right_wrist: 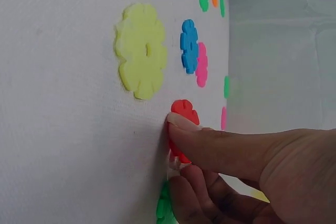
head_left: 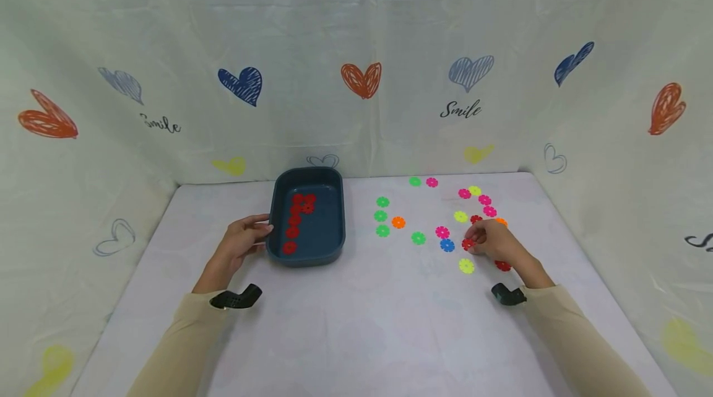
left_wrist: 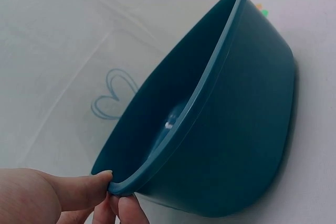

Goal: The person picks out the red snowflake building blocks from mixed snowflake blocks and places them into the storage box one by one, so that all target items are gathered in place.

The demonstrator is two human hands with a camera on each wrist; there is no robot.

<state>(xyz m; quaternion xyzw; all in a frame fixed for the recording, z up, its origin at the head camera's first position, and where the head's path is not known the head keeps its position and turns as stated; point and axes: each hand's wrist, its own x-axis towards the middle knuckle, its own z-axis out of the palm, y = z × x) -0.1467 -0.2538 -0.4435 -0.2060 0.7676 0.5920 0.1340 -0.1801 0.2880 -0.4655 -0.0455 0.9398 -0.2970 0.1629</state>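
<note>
A dark teal plastic tub (head_left: 328,247) stands left of the middle of the table, several red flower-shaped discs (head_left: 292,232) lying on its floor. My left hand (head_left: 241,242) pinches the tub's left rim; the left wrist view shows the thumb (left_wrist: 86,190) over the edge and fingers below it. At the right, my right hand (head_left: 496,241) pinches a red notched disc (right_wrist: 184,111) between thumb and fingers, close over the tabletop. Near it lie a yellow disc (right_wrist: 142,51), a blue disc (right_wrist: 189,46) and a pink disc (right_wrist: 202,65). Another red disc (head_left: 503,266) shows beneath the right wrist.
More discs are scattered on the white table (head_left: 356,335): green (head_left: 380,216), orange (head_left: 398,222) and pink (head_left: 432,182) ones among them. A white curtain (head_left: 412,130) printed with hearts stands along the back and both sides.
</note>
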